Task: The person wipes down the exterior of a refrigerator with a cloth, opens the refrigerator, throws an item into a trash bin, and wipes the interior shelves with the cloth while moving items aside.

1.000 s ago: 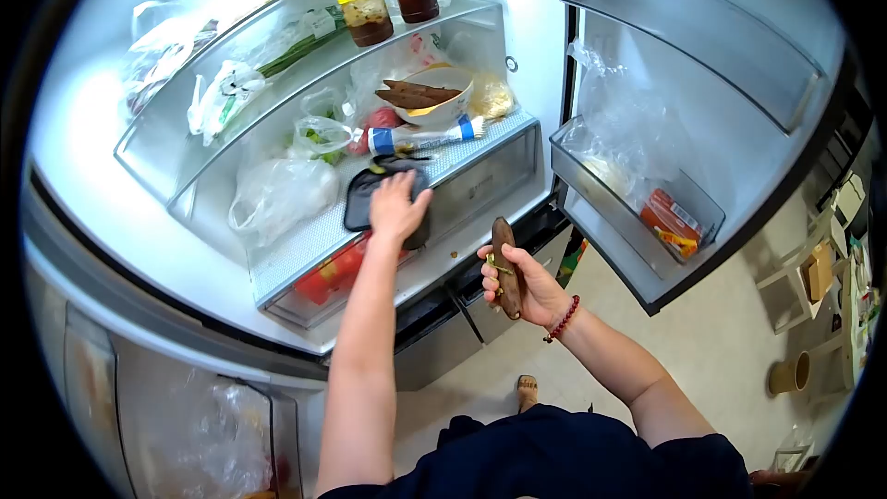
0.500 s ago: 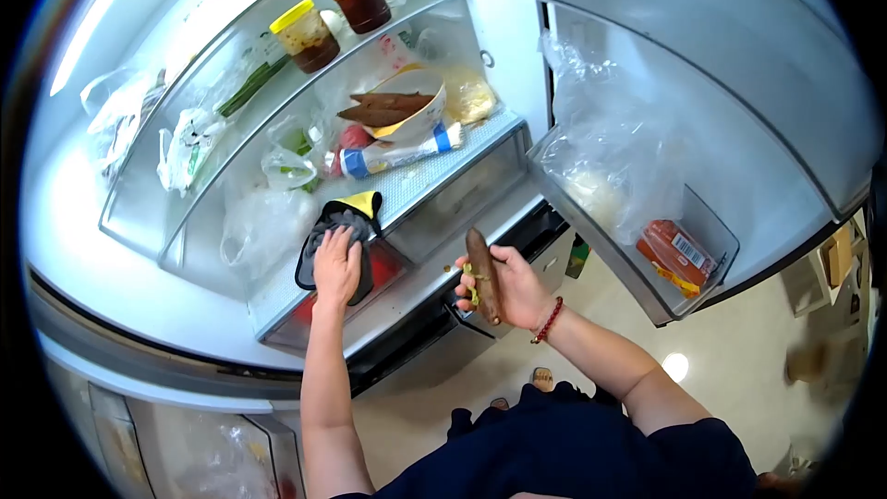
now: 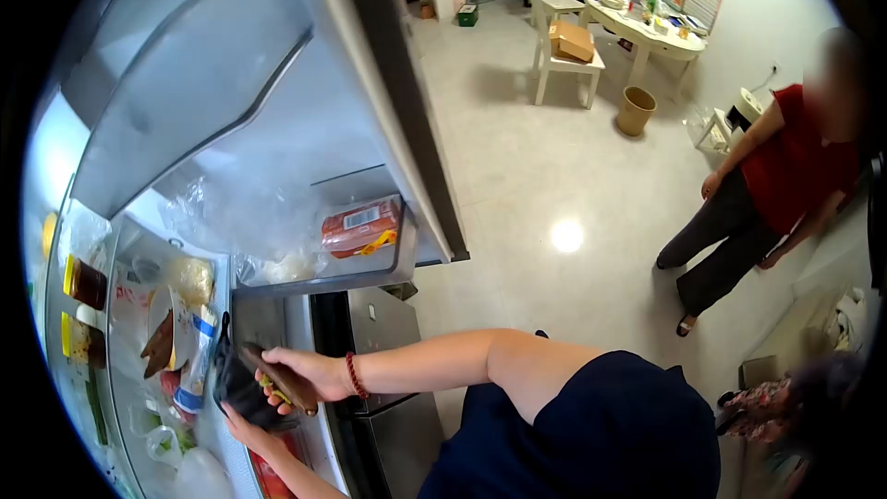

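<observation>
As the dark pouch [image 3: 238,394] is touched by the left hand [image 3: 253,434] beside the refrigerator shelf [image 3: 238,468], its grip unclear, a long brown item [image 3: 290,383] is clasped in the fingers of the right hand [image 3: 323,375]; careful clearance seems called for.

Elongated brown item [image 3: 294,388]: slender and smooth-surfaced, narrowing toward its ends; closed in the right hand [image 3: 311,373], its long axis slanting from upper left to lower right of the view. A narrow yellow-green piece [image 3: 269,382] shows along its side, at the fingers. The item lies across the view of the pouch; whether the two touch cannot be determined.

Black pouch [image 3: 242,390]: dark, apparently soft-walled, with creased sides and a thin dark edge projecting toward the top of the view. It lies at the front of the refrigerator's lower shelf [image 3: 238,464], the left hand [image 3: 244,429] against its lower side. The pouch is possibly open, though shadow and the brown item obscure its mouth.
</observation>
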The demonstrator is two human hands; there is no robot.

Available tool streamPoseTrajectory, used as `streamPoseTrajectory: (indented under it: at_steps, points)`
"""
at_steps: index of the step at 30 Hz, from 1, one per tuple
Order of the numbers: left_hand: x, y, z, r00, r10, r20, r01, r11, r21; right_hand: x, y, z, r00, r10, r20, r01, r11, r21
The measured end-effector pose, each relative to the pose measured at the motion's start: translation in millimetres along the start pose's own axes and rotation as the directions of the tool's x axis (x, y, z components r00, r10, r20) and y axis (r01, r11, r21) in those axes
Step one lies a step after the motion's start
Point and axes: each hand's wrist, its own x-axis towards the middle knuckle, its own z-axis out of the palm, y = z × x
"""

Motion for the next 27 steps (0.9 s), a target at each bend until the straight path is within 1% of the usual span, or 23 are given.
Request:
streamPoseTrajectory:
  at_steps: [1, 2, 3, 5, 6, 7, 9, 11, 12, 13, 15, 16, 17, 19, 20, 21, 24, 25, 27]
  points:
    - [-34.8, 17.5, 24.3, 0.980, -0.137, 0.145, 0.184, 0.901, -0.393, -0.7, 1.2, 3.6, 0.999, -0.023, 0.033, 0.024, 0.999, -0.034]
    - [-74.3, 34.5, 52.9, 0.963, -0.170, 0.208, 0.258, 0.806, -0.533, -10.9, 2.5, 10.9, 0.997, 0.013, 0.072, -0.009, 0.998, -0.057]
    - [-103.1, 45.2, 71.3, 0.941, -0.198, 0.273, 0.332, 0.684, -0.649, -21.3, 6.3, 15.5, 0.998, -0.022, 0.059, 0.031, 0.987, -0.160]
    - [-120.3, 11.5, 74.3, 0.918, -0.106, 0.382, 0.368, 0.587, -0.721, -46.8, 9.5, 11.0, 0.999, -0.004, 0.035, 0.009, 0.985, -0.170]
    - [-133.4, 9.2, 87.6, 0.917, -0.124, 0.379, 0.379, 0.564, -0.733, -61.9, 10.5, 6.2, 0.999, 0.028, 0.030, -0.020, 0.970, -0.242]
    - [-141.7, 1.6, 99.6, 0.846, -0.104, 0.524, 0.496, 0.516, -0.699, -81.9, 13.8, 0.9, 0.997, 0.051, -0.050, -0.064, 0.952, -0.298]
    - [-170.6, -6.3, 124.8, 0.826, -0.307, 0.472, 0.563, 0.500, -0.658, -119.8, 11.4, -18.0, 0.998, 0.053, -0.037, -0.062, 0.954, -0.295]
    - [-183.3, -27.7, 151.3, 0.757, -0.372, 0.537, 0.653, 0.468, -0.596, -160.5, 6.2, -34.1, 0.996, 0.023, -0.085, -0.048, 0.951, -0.304]
    - [-191.0, -30.1, 170.2, 0.701, -0.428, 0.570, 0.713, 0.409, -0.570, -180.0, 1.3, -37.5, 0.992, -0.022, -0.124, -0.019, 0.947, -0.320]
    - [-193.9, -42.3, 187.3, 0.646, -0.391, 0.655, 0.763, 0.365, -0.534, -199.2, -6.1, -44.2, 0.987, -0.063, -0.150, 0.015, 0.954, -0.300]
    - [-198.3, -56.3, 222.4, 0.534, -0.492, 0.688, 0.845, 0.329, -0.420, -233.9, -21.3, -55.6, 0.940, -0.183, -0.290, 0.100, 0.955, -0.279]
    - [-204.3, -58.1, 246.4, 0.481, -0.451, 0.751, 0.874, 0.307, -0.375, -255.9, -32.6, -60.2, 0.929, -0.219, -0.297, 0.142, 0.955, -0.261]
    - [-209.3, -61.1, 270.6, 0.444, -0.437, 0.783, 0.885, 0.354, -0.304, -275.9, -43.7, -66.0, 0.912, -0.279, -0.299, 0.206, 0.945, -0.253]
    - [-224.3, -57.0, 329.8, 0.294, -0.490, 0.821, 0.934, 0.328, -0.139, -323.2, -72.8, -72.1, 0.869, -0.393, -0.302, 0.319, 0.909, -0.267]
    - [-232.9, -55.1, 359.4, 0.263, -0.451, 0.853, 0.945, 0.297, -0.134, -347.8, -88.1, -72.5, 0.839, -0.444, -0.314, 0.361, 0.887, -0.289]
    - [-242.4, -57.5, 392.3, 0.247, -0.510, 0.824, 0.936, 0.346, -0.066, -375.2, -104.1, -84.8, 0.817, -0.501, -0.284, 0.422, 0.857, -0.296]
    - [-281.9, -48.4, 497.6, 0.202, -0.408, 0.890, 0.925, 0.379, -0.036, -458.3, -158.5, -90.8, 0.719, -0.611, -0.332, 0.547, 0.791, -0.273]
    - [-291.6, -48.1, 532.2, 0.104, -0.327, 0.939, 0.951, 0.308, 0.002, -486.8, -177.5, -93.0, 0.695, -0.635, -0.338, 0.589, 0.772, -0.239]
    - [-311.4, -28.5, 590.7, 0.089, -0.372, 0.924, 0.934, 0.354, 0.053, -534.5, -213.7, -95.8, 0.660, -0.644, -0.387, 0.623, 0.757, -0.198]
